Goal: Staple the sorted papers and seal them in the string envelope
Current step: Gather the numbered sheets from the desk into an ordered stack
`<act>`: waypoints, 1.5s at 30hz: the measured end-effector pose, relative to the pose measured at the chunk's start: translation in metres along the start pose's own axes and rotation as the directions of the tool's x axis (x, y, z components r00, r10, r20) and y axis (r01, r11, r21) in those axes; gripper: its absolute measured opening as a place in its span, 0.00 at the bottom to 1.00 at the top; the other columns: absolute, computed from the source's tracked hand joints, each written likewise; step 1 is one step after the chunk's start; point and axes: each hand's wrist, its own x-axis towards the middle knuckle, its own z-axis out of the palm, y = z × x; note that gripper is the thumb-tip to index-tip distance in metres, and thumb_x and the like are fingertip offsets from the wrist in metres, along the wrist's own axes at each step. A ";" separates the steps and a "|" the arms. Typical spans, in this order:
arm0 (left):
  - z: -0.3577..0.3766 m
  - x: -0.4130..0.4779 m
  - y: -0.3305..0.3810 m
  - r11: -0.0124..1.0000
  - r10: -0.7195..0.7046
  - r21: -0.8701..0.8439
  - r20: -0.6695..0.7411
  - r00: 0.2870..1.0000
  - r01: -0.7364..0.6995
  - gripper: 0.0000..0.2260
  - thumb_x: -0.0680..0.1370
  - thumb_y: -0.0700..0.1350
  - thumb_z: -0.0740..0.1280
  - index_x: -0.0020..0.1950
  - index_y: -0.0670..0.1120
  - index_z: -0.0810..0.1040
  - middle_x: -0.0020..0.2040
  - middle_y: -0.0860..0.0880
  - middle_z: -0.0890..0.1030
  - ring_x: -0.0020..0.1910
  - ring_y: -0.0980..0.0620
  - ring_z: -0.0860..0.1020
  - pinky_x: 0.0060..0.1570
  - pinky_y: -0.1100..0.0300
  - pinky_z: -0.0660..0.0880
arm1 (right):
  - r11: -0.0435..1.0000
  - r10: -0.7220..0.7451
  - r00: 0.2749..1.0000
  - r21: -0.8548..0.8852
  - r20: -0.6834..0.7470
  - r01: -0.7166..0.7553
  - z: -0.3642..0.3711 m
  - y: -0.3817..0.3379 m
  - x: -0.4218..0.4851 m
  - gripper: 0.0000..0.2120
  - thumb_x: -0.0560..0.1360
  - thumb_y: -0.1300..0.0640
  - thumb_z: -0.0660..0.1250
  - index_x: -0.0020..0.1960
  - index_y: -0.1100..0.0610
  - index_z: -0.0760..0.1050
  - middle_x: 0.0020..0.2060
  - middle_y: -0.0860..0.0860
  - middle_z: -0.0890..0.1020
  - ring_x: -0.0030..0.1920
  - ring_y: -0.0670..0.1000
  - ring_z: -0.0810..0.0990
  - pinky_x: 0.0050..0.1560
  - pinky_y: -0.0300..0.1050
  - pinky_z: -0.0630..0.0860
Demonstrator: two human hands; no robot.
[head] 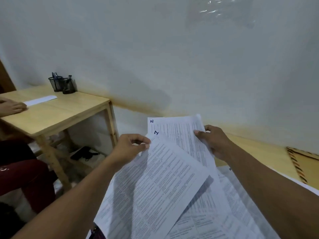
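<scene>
White printed sheets fill the space between the two hands, which are held apart, each clamped on its own page. The left hand [131, 147] pinches the top corner of the sheet marked 1 [164, 178] between thumb and fingers. The right hand [214, 142] grips the far side edge of the sheet marked 2 [181, 130], which sits behind and partly under the first.

More printed pages [233, 195] lie spread beneath both forearms on the wooden desk [259, 149]. The envelope [309, 163], brown with a striped border, lies flat well to the right of the right hand, past the forearm. Only part of it shows, and its string closure cannot be seen. No stapler is in view.

The step in hand looks like ordering and gathering the numbered pages, so stapling is not yet begun. The next move calls for sliding the sheet marked 1 squarely over the sheet marked 2, squaring the edges flush, and then finding the stapler before anything goes to the envelope.
</scene>
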 end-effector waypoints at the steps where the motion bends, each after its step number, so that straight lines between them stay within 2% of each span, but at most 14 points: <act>1: 0.008 0.003 0.002 1.000 0.013 -0.013 -0.010 1.000 -0.013 0.05 0.76 0.40 0.76 0.46 0.50 0.87 0.50 0.51 0.87 0.52 0.55 0.83 0.48 0.63 0.76 | 0.999 0.012 1.000 0.045 -0.004 -0.011 -0.005 0.006 -0.005 0.12 0.76 0.57 0.74 0.55 0.64 0.79 0.53 0.64 0.85 0.50 0.64 0.85 0.55 0.66 0.81; 6: 0.042 0.015 0.016 0.996 0.042 -0.073 -0.081 0.996 -0.048 0.04 0.77 0.40 0.74 0.46 0.50 0.86 0.51 0.47 0.86 0.45 0.54 0.81 0.40 0.61 0.74 | 0.962 0.036 0.999 0.268 0.027 -0.042 -0.030 0.030 -0.026 0.20 0.77 0.59 0.73 0.67 0.61 0.77 0.59 0.59 0.84 0.55 0.62 0.85 0.56 0.61 0.81; 11: 0.068 0.021 0.027 0.996 0.074 -0.050 -0.119 0.990 -0.081 0.05 0.77 0.39 0.74 0.45 0.48 0.87 0.47 0.53 0.86 0.44 0.55 0.82 0.35 0.64 0.76 | 0.970 0.081 0.996 0.227 0.027 -0.085 -0.051 0.041 -0.031 0.22 0.77 0.57 0.73 0.69 0.62 0.76 0.59 0.58 0.84 0.55 0.62 0.85 0.58 0.64 0.80; 13: 0.073 0.022 0.028 0.995 0.060 -0.071 -0.110 0.992 -0.068 0.06 0.76 0.39 0.74 0.44 0.49 0.87 0.46 0.53 0.87 0.43 0.54 0.83 0.34 0.62 0.75 | 0.994 0.078 0.995 0.087 -0.058 -0.073 -0.055 0.039 -0.031 0.22 0.77 0.52 0.73 0.66 0.62 0.75 0.58 0.58 0.84 0.53 0.61 0.85 0.54 0.59 0.82; 15: 0.077 0.023 0.027 0.995 0.055 -0.079 -0.087 0.995 -0.062 0.06 0.76 0.39 0.75 0.43 0.49 0.87 0.46 0.53 0.87 0.40 0.56 0.83 0.34 0.63 0.73 | 0.971 -0.071 0.968 -0.239 -0.240 0.012 -0.057 0.035 -0.028 0.23 0.76 0.46 0.72 0.64 0.57 0.70 0.59 0.57 0.81 0.55 0.59 0.81 0.52 0.53 0.79; 17: 0.078 0.023 0.028 0.995 0.071 -0.065 -0.058 0.996 -0.074 0.05 0.75 0.39 0.75 0.43 0.49 0.88 0.45 0.52 0.88 0.36 0.59 0.82 0.32 0.66 0.71 | 0.822 -0.374 0.870 -0.549 -0.322 0.150 -0.058 0.025 -0.024 0.22 0.77 0.45 0.70 0.64 0.55 0.69 0.59 0.55 0.79 0.60 0.58 0.76 0.55 0.51 0.73; 19: 0.077 0.023 0.032 0.994 0.093 -0.064 -0.022 0.995 -0.094 0.05 0.75 0.38 0.76 0.43 0.49 0.88 0.44 0.51 0.88 0.38 0.57 0.82 0.32 0.68 0.71 | 0.691 -0.533 0.820 -0.665 -0.207 0.282 -0.055 0.007 -0.017 0.19 0.78 0.46 0.69 0.64 0.54 0.72 0.59 0.53 0.79 0.62 0.57 0.74 0.59 0.53 0.72; 22: 0.075 0.023 0.043 0.986 0.135 -0.101 0.043 0.990 -0.130 0.04 0.75 0.37 0.76 0.45 0.46 0.87 0.43 0.47 0.88 0.41 0.53 0.84 0.38 0.63 0.78 | 0.677 -0.442 0.895 -0.634 0.054 0.373 -0.043 -0.027 -0.005 0.15 0.80 0.47 0.66 0.64 0.51 0.76 0.62 0.49 0.80 0.64 0.52 0.76 0.65 0.53 0.72; 24: 0.074 0.023 0.049 0.983 0.166 -0.096 0.073 0.983 -0.159 0.04 0.75 0.36 0.75 0.45 0.44 0.87 0.42 0.46 0.87 0.37 0.54 0.81 0.34 0.66 0.76 | 0.712 -0.350 0.921 -0.589 0.172 0.381 -0.033 -0.042 -0.001 0.13 0.81 0.50 0.65 0.64 0.53 0.77 0.62 0.48 0.81 0.64 0.50 0.78 0.63 0.47 0.72; 28: 0.073 0.027 0.054 0.973 0.231 -0.056 0.102 0.968 -0.226 0.05 0.75 0.35 0.76 0.44 0.44 0.87 0.40 0.44 0.86 0.35 0.53 0.79 0.37 0.63 0.76 | 0.809 -0.256 0.932 -0.470 0.257 0.352 -0.023 -0.052 0.003 0.07 0.80 0.58 0.64 0.54 0.56 0.80 0.54 0.52 0.83 0.57 0.54 0.81 0.63 0.52 0.76; 34: 0.077 0.034 0.057 0.966 0.254 -0.072 0.062 0.965 -0.250 0.06 0.76 0.35 0.74 0.44 0.46 0.87 0.39 0.49 0.88 0.39 0.55 0.83 0.43 0.62 0.80 | 0.926 -0.228 0.938 -0.241 0.260 0.292 -0.032 -0.046 -0.003 0.13 0.80 0.48 0.67 0.43 0.56 0.79 0.40 0.50 0.79 0.41 0.49 0.75 0.47 0.43 0.71; 37: 0.087 0.035 0.055 0.972 0.231 -0.061 0.034 0.972 -0.229 0.06 0.76 0.38 0.75 0.43 0.49 0.87 0.40 0.47 0.87 0.39 0.53 0.83 0.38 0.59 0.78 | 0.898 -0.299 0.926 -0.260 0.231 0.355 -0.037 -0.038 -0.007 0.09 0.76 0.53 0.73 0.42 0.57 0.80 0.35 0.46 0.79 0.33 0.42 0.74 0.38 0.34 0.70; 41: 0.101 0.031 0.058 0.971 0.209 -0.118 -0.016 0.978 -0.209 0.05 0.75 0.40 0.76 0.44 0.50 0.87 0.43 0.48 0.87 0.41 0.47 0.85 0.32 0.59 0.78 | 0.886 -0.381 0.919 -0.242 0.105 0.395 -0.042 -0.025 -0.008 0.05 0.74 0.56 0.76 0.44 0.58 0.83 0.35 0.47 0.82 0.36 0.43 0.77 0.41 0.38 0.73; 45: 0.107 0.031 0.063 0.973 0.210 -0.094 -0.027 0.977 -0.212 0.06 0.74 0.44 0.77 0.48 0.55 0.85 0.50 0.55 0.86 0.44 0.46 0.86 0.38 0.51 0.81 | 0.857 -0.409 0.907 -0.301 0.100 0.419 -0.050 -0.018 -0.007 0.04 0.74 0.55 0.76 0.43 0.55 0.83 0.32 0.49 0.81 0.35 0.45 0.76 0.43 0.44 0.75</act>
